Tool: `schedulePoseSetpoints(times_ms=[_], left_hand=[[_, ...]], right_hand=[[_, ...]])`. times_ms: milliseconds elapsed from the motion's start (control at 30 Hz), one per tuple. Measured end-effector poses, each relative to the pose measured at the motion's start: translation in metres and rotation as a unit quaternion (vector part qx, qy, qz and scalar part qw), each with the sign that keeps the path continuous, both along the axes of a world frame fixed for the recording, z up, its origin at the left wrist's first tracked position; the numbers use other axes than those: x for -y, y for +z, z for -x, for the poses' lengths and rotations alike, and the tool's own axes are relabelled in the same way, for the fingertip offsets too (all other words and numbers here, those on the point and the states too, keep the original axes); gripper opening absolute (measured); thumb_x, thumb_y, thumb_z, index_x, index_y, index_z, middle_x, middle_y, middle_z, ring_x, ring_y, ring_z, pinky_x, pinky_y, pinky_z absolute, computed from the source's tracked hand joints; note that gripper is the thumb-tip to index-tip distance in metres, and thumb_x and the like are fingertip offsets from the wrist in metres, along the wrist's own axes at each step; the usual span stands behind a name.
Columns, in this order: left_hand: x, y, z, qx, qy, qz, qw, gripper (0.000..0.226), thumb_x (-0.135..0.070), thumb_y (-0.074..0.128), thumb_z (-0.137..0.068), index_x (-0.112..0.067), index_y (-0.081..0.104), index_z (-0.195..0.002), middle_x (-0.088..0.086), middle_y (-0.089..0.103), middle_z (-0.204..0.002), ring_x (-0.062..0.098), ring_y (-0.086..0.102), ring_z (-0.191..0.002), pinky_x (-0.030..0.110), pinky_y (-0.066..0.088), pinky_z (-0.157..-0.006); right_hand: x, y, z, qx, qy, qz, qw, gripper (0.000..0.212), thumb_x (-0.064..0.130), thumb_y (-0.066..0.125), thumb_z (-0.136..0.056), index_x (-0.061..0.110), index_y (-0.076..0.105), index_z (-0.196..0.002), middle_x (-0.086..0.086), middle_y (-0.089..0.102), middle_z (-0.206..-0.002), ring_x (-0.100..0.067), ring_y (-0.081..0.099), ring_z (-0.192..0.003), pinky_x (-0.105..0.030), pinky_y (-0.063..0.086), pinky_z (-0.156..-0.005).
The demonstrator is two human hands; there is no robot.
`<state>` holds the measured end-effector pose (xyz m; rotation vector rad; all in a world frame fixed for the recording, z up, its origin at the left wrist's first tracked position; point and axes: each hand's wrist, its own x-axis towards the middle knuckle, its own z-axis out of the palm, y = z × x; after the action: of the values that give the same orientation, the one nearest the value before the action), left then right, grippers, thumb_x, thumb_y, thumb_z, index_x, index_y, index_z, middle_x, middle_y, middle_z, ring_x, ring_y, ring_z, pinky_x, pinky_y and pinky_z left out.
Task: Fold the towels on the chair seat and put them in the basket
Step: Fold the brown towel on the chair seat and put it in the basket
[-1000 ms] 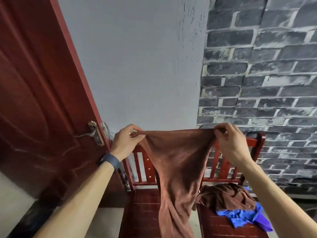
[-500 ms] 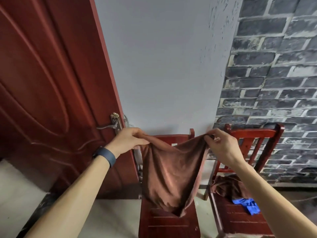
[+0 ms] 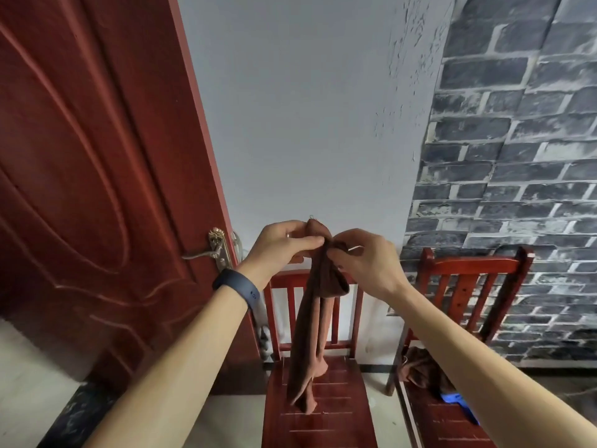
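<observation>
— Compared with half a second ago, both hands are coming together. The left hand (image 3: pixel 281 245) and the right hand (image 3: pixel 365 263) were holding the brown towel (image 3: pixel 315 318) spread wide between them. They are now meeting at its top edge, and the cloth is hanging as a narrow, doubled strip.

— Grip state, per hand?

— Left hand: thumb and fingers are pinching the upper corner, and a small tip of cloth is standing up above them. Right hand: curled fingertips are pinching the same edge just beside the left hand. Whether the two hands are touching each other, I cannot tell.

— Position of the brown towel?

— It is hanging in the air in front of the backrest of the centre chair (image 3: pixel 323 421). Its lower end is reaching down over the slatted seat. Whether it is touching the slats, I cannot tell.

— Remaining items?

— A second brown towel (image 3: pixel 416 370) is lying crumpled on the seat of the right chair (image 3: pixel 465 263). A blue towel (image 3: pixel 455 399) is lying just beside it, and the right forearm is partly hiding both.

— Surroundings?

— A dark blue wristband (image 3: pixel 237 287) is sitting on the left wrist. A red door (image 3: pixel 80 189) with a metal handle (image 3: pixel 206 252) is standing left of the centre chair. A brick-pattern wall (image 3: pixel 517 156) is running behind the right chair.
</observation>
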<state>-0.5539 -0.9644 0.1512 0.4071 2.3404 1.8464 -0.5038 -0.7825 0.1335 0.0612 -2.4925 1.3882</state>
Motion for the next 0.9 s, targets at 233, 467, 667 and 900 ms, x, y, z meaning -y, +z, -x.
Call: schedulePoseSetpoints(times_ms=[233, 467, 667, 900], left_hand=[[-0.006, -0.1, -0.027, 0.076, -0.016, -0.001, 0.997, 0.054, -0.038, 0.083, -0.073, -0.034, 0.055, -0.119, -0.019, 0.062, -0.116, -0.003, 0.056, -0.108, 0.029, 0.039, -0.101], [-0.056, -0.148, -0.03, 0.118, -0.041, 0.063, 0.99, 0.031, -0.038, 0.081, -0.075, -0.032, 0.069, -0.103, -0.01, 0.075, -0.1, 0.009, 0.071, -0.094, 0.035, 0.054, -0.094], [-0.088, -0.145, -0.015, 0.164, 0.03, -0.038, 0.985, 0.021, -0.037, 0.08, -0.078, -0.027, 0.073, -0.096, -0.007, 0.075, -0.096, 0.013, 0.069, -0.095, 0.027, 0.053, -0.084], [-0.114, -0.138, -0.017, 0.352, -0.047, -0.156, 0.922, 0.014, -0.001, 0.055, -0.082, 0.001, 0.064, -0.092, 0.017, 0.065, -0.094, 0.031, 0.065, -0.091, 0.041, 0.057, -0.081]], right_hand=[[-0.015, 0.03, 0.02, 0.048, 0.024, 0.219, 0.974, 0.007, 0.006, 0.069, -0.084, 0.008, 0.074, -0.089, -0.007, 0.074, -0.075, -0.02, 0.072, -0.071, -0.034, 0.06, -0.077], [-0.056, 0.029, 0.032, 0.082, 0.032, 0.418, 0.904, 0.01, 0.001, 0.059, -0.091, 0.007, 0.067, -0.09, -0.005, 0.063, -0.072, -0.016, 0.063, -0.068, -0.024, 0.05, -0.068], [-0.099, -0.093, -0.031, 0.167, -0.13, 0.094, 0.973, 0.044, 0.051, 0.072, -0.084, 0.023, 0.063, -0.117, 0.003, 0.072, -0.102, -0.01, 0.073, -0.078, -0.024, 0.056, -0.063], [-0.081, -0.156, -0.068, 0.185, -0.108, 0.094, 0.972, 0.037, 0.046, 0.07, -0.088, 0.03, 0.057, -0.119, 0.011, 0.069, -0.105, -0.006, 0.069, -0.09, -0.02, 0.056, -0.074]])
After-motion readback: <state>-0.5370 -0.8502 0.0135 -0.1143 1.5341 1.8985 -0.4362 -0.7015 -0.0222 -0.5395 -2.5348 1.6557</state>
